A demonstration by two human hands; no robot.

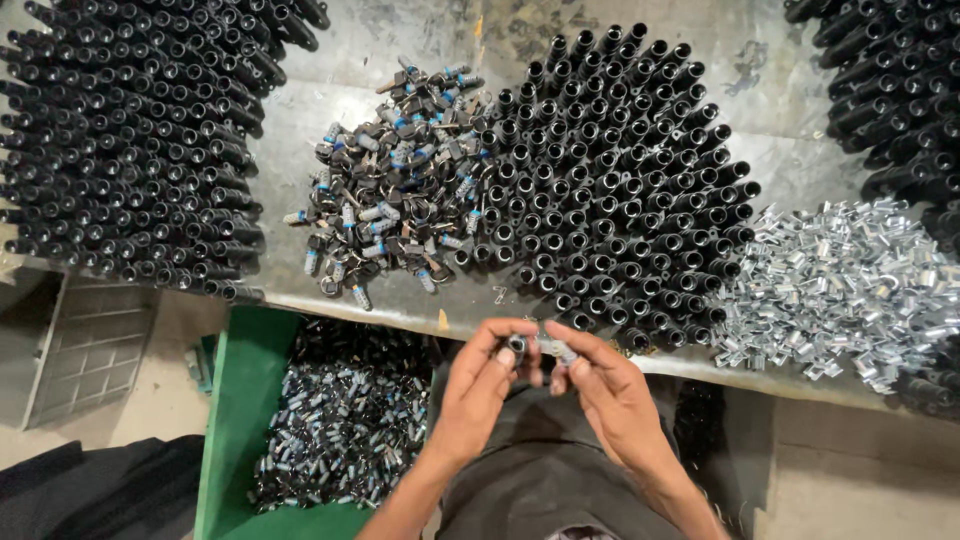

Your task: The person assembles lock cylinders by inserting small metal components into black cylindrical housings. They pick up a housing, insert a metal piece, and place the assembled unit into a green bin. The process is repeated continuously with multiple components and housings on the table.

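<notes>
1. The short black metal tube (pixel 517 346), above the bench edge, looks light, rigid and smooth; grip its sides.
2. Left hand (pixel 480 385) pinches it; right hand (pixel 610 390) pinches a small bright silver metal clip (pixel 556 348).
3. Upright black tubes (pixel 610 180) stand just beyond on the grey worktable (pixel 400 30).

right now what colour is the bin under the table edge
Green bin, seen best in the head view.
</notes>
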